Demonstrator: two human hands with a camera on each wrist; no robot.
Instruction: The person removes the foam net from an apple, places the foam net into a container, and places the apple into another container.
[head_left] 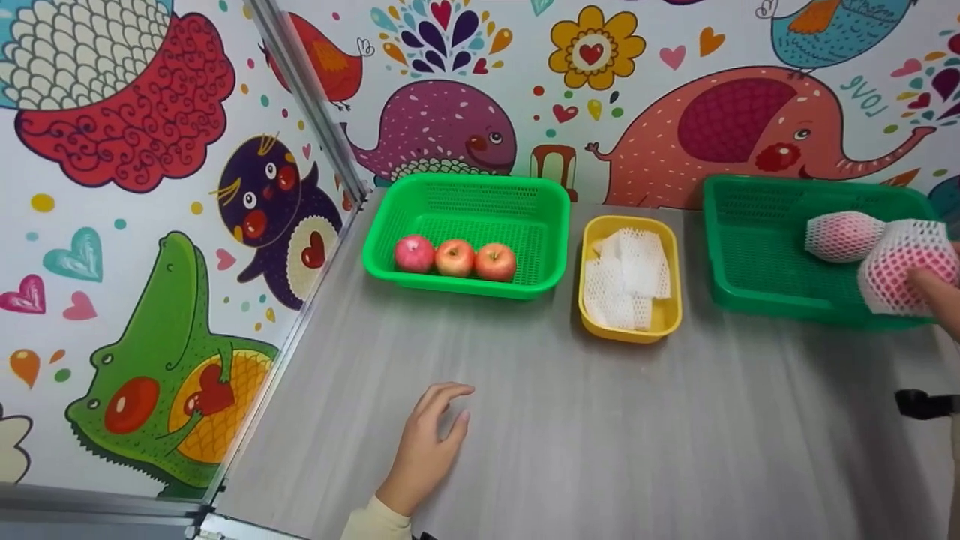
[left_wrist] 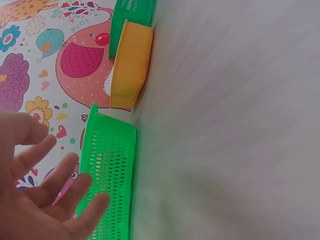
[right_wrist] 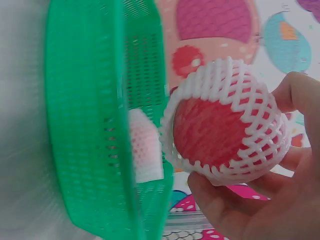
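Note:
My right hand [right_wrist: 260,200] grips an apple [right_wrist: 207,131] wrapped in a white foam net [right_wrist: 265,125], held over the right end of the dark green basket [head_left: 780,304]. Inside that basket sits another netted apple [head_left: 844,236]. Only part of the right hand shows at the edge of the head view. My left hand [head_left: 429,439] hovers over the front of the table, fingers loosely bent and nothing in them. In the left wrist view its spread fingers overlap the bright green basket [left_wrist: 107,165].
Three bare apples [head_left: 454,258] lie in a row in the bright green basket at the back left. Between the two baskets stands a yellow bin [head_left: 630,334] with several white foam nets [head_left: 641,262]. A cartoon-printed wall [head_left: 555,112] borders the table at the back and left.

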